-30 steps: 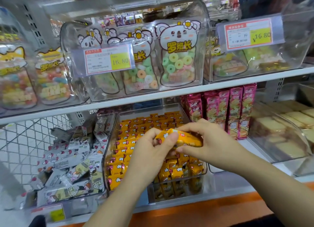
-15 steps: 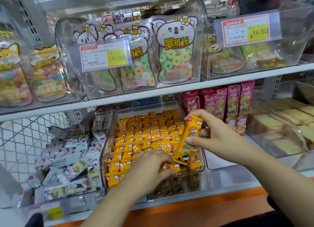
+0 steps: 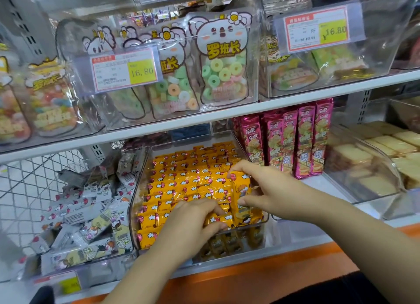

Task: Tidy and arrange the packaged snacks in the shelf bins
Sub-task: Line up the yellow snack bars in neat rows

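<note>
Slotting the orange pack point(image 3: 242, 190) into the bin point(image 3: 136, 190)
My right hand point(image 3: 272, 194) pinches it upright at the bin's front right corner; my left hand point(image 3: 193, 222) grips the front packs point(image 3: 219, 219). Next, I think, press it level.

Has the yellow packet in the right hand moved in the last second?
Yes. The yellow packet dropped from above the clear bin into its front right corner.
</note>
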`<state>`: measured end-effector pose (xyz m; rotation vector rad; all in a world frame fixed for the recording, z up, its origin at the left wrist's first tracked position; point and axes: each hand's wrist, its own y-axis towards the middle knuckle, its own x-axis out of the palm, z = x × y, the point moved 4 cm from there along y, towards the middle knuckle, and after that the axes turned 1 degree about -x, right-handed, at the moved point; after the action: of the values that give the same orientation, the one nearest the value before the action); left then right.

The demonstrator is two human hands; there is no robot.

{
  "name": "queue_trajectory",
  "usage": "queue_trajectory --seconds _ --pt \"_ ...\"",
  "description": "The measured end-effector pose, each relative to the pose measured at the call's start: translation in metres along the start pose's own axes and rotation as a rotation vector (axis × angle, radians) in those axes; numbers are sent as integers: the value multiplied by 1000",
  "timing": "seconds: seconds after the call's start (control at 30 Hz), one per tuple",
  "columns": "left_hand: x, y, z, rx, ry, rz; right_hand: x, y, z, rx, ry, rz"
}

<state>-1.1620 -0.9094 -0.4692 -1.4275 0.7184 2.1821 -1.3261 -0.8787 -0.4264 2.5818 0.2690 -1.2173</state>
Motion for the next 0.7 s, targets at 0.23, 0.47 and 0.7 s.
queue_trajectory --seconds 0.23,0.47,0.7 --pt "-2 -1 -4 -16 -73 -3 -6 -1 11 64 63 137" --pt "-6 0 -5 -24 -65 -14 4 -3 8 75 45 87" --pt "-2 0 -3 -3 -22 49 21 1 -11 -89 -367 -32"
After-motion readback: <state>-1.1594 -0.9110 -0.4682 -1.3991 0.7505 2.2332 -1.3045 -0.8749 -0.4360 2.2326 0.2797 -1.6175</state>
